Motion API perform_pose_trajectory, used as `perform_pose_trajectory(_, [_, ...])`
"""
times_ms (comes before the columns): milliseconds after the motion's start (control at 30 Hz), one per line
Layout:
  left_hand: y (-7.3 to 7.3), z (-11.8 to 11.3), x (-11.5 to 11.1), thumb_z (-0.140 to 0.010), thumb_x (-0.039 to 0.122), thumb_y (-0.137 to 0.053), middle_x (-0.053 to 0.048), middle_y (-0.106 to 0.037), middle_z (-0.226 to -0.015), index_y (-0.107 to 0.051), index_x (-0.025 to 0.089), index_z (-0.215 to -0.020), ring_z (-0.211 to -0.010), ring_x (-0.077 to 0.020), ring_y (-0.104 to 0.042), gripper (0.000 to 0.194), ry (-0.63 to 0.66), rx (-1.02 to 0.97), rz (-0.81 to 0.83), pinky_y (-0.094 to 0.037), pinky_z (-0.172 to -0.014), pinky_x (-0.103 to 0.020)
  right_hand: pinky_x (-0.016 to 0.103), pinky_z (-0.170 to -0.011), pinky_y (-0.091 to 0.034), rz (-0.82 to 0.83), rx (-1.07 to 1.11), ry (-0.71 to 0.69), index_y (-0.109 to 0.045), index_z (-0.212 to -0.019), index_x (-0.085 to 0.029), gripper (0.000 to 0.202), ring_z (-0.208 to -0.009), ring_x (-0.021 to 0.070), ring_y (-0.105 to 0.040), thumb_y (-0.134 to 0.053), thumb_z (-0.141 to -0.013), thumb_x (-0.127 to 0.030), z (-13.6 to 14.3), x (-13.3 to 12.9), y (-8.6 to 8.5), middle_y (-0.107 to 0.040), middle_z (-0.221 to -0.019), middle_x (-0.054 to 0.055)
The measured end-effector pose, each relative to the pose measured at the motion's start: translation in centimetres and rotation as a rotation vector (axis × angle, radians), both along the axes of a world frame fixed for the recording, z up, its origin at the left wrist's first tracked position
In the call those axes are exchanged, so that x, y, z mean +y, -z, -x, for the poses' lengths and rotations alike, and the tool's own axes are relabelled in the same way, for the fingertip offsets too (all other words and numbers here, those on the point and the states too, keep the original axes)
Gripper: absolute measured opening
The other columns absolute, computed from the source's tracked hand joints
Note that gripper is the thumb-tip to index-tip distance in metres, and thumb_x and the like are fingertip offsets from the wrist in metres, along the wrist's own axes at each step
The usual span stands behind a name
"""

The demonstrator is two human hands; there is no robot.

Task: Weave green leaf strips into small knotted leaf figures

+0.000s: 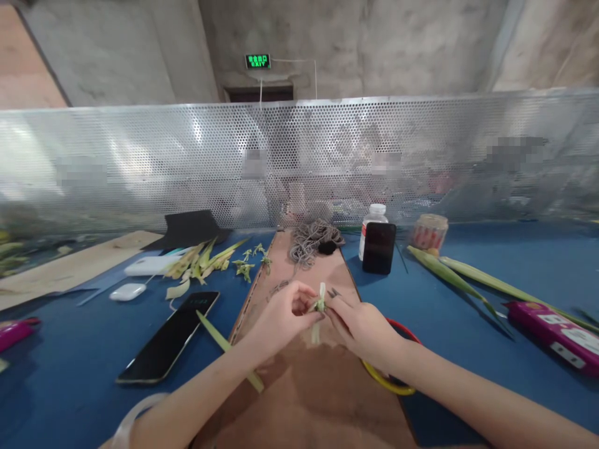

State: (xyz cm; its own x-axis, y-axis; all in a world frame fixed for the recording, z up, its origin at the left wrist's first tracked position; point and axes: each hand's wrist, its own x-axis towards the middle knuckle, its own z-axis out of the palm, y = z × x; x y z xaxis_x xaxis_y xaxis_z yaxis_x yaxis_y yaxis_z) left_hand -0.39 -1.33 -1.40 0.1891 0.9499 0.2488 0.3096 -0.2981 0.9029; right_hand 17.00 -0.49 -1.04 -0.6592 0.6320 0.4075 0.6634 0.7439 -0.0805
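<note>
Head view: the left hand [287, 315] and right hand [367, 324] meet, pinching a small leaf piece [321, 304], seemingly unfinished, its strip end upright; similar small pieces [244, 269] lie beyond the left hand.

Through the head view I saw mottled grey concrete walls [374, 50], a lit green exit sign [258, 61], and a perforated metal screen [187, 162] behind a blue tabletop [505, 249].

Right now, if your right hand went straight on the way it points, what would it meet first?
The right hand would probably first meet the small pale-green piece at its fingertips, then the left hand; depth is unclear.
</note>
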Motion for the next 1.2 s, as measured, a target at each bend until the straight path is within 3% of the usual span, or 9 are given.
perform_pose_trajectory(133, [-0.8, 0.2, -0.5, -0.067, 0.023, -0.063, -0.006, -0.064, -0.086, -0.051, 0.015, -0.09, -0.081, -0.0176, -0.06, 0.027, 0.069, 0.001, 0.038, -0.046, -0.075, -0.031, 0.022, -0.051, -0.037, -0.033, 0.016, -0.011, -0.054, -0.088, -0.016, 0.022, -0.066, 0.0164, -0.057, -0.032, -0.086, -0.019, -0.2, 0.0, 0.1, -0.061, -0.079, 0.007])
perform_pose_trajectory(267, [-1.4, 0.4, -0.7, -0.068, 0.024, -0.061, -0.007, -0.065, -0.085, -0.052, 0.015, -0.097, -0.08, -0.0183, -0.061, 0.032, 0.123, 0.022, 0.062, -0.046, -0.074, -0.033, 0.023, -0.055, -0.04, 0.012, 0.062, -0.048, -0.054, -0.089, -0.016, 0.021, -0.071, 0.0169, -0.058, -0.033, -0.085, -0.017, -0.4, 0.0, 0.0, -0.062, -0.082, 0.008])
perform_pose_trajectory(567, [-1.6, 0.5, -1.0, -0.07, 0.022, -0.059, -0.008, -0.063, -0.089, -0.05, 0.014, -0.1, -0.083, -0.0172, -0.058, 0.032, 0.188, 0.008, 0.114, -0.046, -0.075, -0.031, 0.021, -0.051, -0.036, 0.127, 0.132, -0.075, -0.056, -0.086, -0.016, 0.021, -0.059, 0.0137, -0.056, -0.035, -0.084, -0.015, -0.6, -0.4, -0.3, -0.063, -0.072, 0.004])
perform_pose_trajectory(733, [-1.6, 0.6, -1.2, -0.068, 0.019, -0.061, -0.007, -0.062, -0.088, -0.051, 0.014, -0.1, -0.081, -0.0161, -0.058, 0.033, 0.21, -0.017, 0.153, -0.045, -0.074, -0.029, 0.02, -0.046, -0.032, 0.216, 0.135, -0.122, -0.052, -0.08, -0.016, 0.013, -0.047, 0.0103, -0.047, -0.04, -0.082, -0.019, -0.8, -0.8, -1.0, -0.055, -0.059, 0.0])
perform_pose_trajectory(833, [-1.6, 0.7, -1.4, -0.068, 0.02, -0.061, -0.007, -0.062, -0.091, -0.049, 0.016, -0.103, -0.083, -0.0168, -0.058, 0.037, 0.273, -0.026, 0.178, -0.045, -0.074, -0.03, 0.018, -0.043, -0.03, 0.26, 0.168, -0.086, -0.049, -0.087, -0.017, 0.015, -0.044, 0.0093, -0.045, -0.049, -0.078, -0.028, -0.7, -0.8, -1.1, -0.051, -0.056, -0.003])
perform_pose_trajectory(933, [-1.5, 0.8, -1.6, -0.07, 0.024, -0.059, -0.008, -0.06, -0.096, -0.047, 0.018, -0.107, -0.087, -0.0183, -0.057, 0.04, 0.306, -0.007, 0.187, -0.045, -0.074, -0.03, 0.018, -0.041, -0.028, 0.239, 0.174, -0.051, -0.049, -0.08, -0.018, 0.011, -0.042, 0.0083, -0.042, -0.049, -0.078, -0.029, -0.5, -0.7, -0.7, -0.046, -0.055, -0.005])
perform_pose_trajectory(1100, [-1.3, 0.8, -1.6, -0.073, 0.023, -0.056, -0.007, -0.061, -0.089, -0.04, 0.017, -0.108, -0.087, -0.019, -0.057, 0.039, 0.276, -0.029, 0.208, -0.044, -0.073, -0.031, 0.017, -0.041, -0.028, 0.253, 0.185, -0.013, -0.044, -0.062, -0.018, 0.024, -0.044, 0.0083, -0.04, -0.042, -0.083, -0.028, -0.1, -0.5, -0.2, -0.041, -0.049, -0.005])
perform_pose_trajectory(1200, [-1.2, 0.7, -1.6, -0.072, 0.02, -0.057, -0.006, -0.062, -0.086, -0.042, 0.016, -0.096, -0.083, -0.0186, -0.058, 0.029, 0.236, -0.056, 0.246, -0.044, -0.069, -0.03, 0.017, -0.04, -0.027, 0.275, 0.246, 0.031, -0.045, -0.067, -0.018, 0.017, -0.043, 0.0083, -0.039, -0.047, -0.08, -0.029, 0.1, -0.5, -0.1, -0.04, -0.048, -0.006])
